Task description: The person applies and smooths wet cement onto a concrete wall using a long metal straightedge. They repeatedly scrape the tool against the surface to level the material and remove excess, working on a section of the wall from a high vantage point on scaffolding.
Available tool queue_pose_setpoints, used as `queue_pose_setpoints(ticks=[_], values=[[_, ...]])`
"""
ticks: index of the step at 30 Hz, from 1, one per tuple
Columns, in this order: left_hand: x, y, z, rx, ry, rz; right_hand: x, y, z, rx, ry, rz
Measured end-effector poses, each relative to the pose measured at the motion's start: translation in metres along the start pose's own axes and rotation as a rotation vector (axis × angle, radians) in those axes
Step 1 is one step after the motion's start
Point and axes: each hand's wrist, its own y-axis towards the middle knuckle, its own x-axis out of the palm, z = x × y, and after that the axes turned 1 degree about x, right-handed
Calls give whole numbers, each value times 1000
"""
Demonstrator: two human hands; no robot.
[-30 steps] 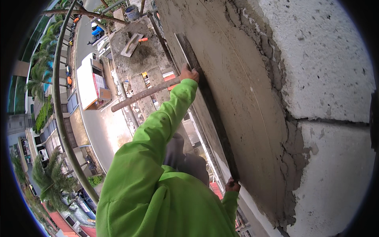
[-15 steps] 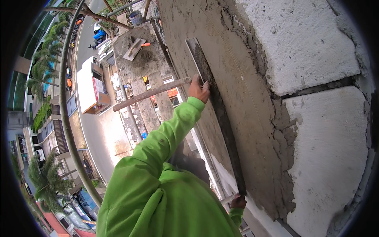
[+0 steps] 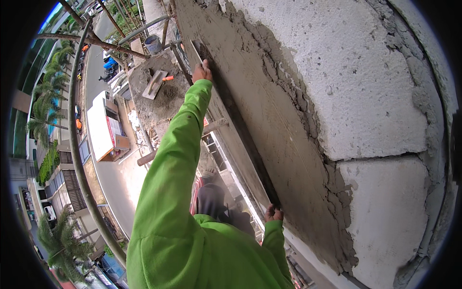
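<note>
A long, straight metal screed bar [image 3: 236,118] lies slantwise against the freshly plastered grey wall [image 3: 274,120], with dark wet mortar along its wall side. My left hand [image 3: 202,71], arm stretched far forward, is closed around the bar close to its far end. At the near end, my right hand [image 3: 274,213] grips the bar with bent fingers. Both green sleeves reach almost to the wrists. Beyond the left hand, a trowel [image 3: 155,84] with an orange-tipped handle rests on a mortar-covered board [image 3: 168,62].
Pale, rough blocks [image 3: 385,202] border the plaster on the right, with cracked mortar along the edge. Scaffold poles stand to the left, including a long curved one [image 3: 77,130] and a short crosswise pipe [image 3: 214,126]. A bucket [image 3: 153,44] sits past the board. Street and vehicles lie far below.
Both hands and the bar have shifted farther forward and to the left in view. My left hand now sits closer to the bar's far end. The view has also turned slightly.
</note>
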Motion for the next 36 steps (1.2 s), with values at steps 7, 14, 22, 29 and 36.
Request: queue_pose_setpoints(ticks=[7,14,22,29,36], values=[[11,24,21,-32,133,22,39,-19,-41,437,644,102],[-8,-26,43,-35,128,54,-4,-41,-67,412,765,146],[-33,-89,75,37,121,82,-59,-68,-102,397,745,161],[-63,-137,110,104,62,106,-93,-76,-112,416,796,45],[-80,-194,126,149,40,117,-153,-87,-115,122,128,-44]])
